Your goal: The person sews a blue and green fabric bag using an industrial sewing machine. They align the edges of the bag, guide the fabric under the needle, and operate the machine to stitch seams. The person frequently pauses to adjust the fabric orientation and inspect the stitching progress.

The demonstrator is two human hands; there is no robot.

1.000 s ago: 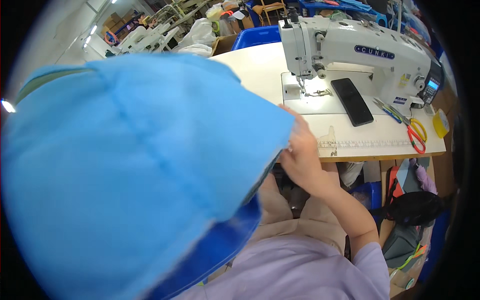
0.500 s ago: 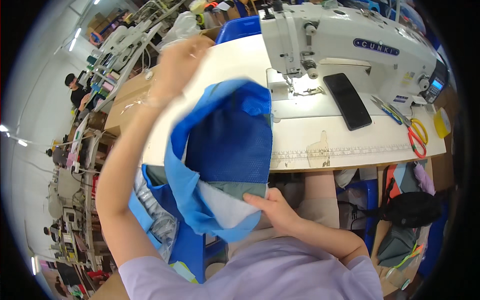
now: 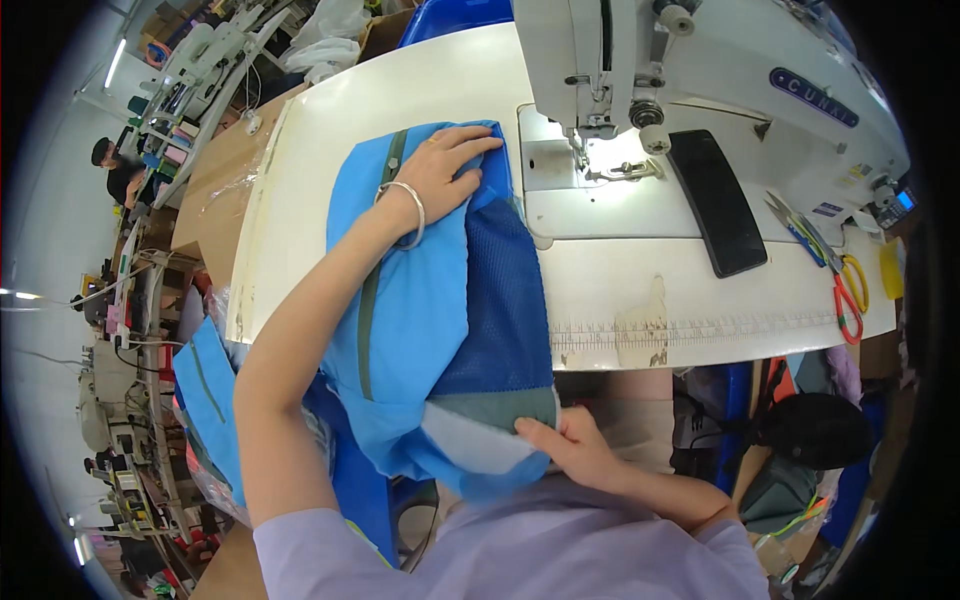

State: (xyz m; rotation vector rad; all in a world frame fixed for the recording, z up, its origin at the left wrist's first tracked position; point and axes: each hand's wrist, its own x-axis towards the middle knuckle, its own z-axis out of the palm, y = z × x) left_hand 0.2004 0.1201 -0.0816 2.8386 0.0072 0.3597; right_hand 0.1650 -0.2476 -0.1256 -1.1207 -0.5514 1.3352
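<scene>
A blue fabric bag piece [image 3: 395,330] with a grey-green zipper strip, dark blue mesh panel [image 3: 505,300] and grey lower band lies on the white sewing table [image 3: 620,300], left of the needle area. My left hand [image 3: 445,165] rests on its upper part with fingers spread over the cloth, a bangle at the wrist. My right hand [image 3: 570,450] pinches the lower right edge at the grey band, thumb on top, below the table's front edge. The white sewing machine [image 3: 730,60] stands just right of the piece; its presser foot [image 3: 583,158] is lit.
A black phone [image 3: 715,205] lies on the machine bed, scissors [image 3: 845,305] and yellow tape [image 3: 888,268] at the right. More blue pieces [image 3: 210,390] are at the lower left, a blue bin [image 3: 440,25] behind. A person [image 3: 118,175] is at another bench, far left.
The piece, which filled the near view a second ago, is now on the table. My left hand has come down from the air onto it; my right hand keeps gripping the edge.
</scene>
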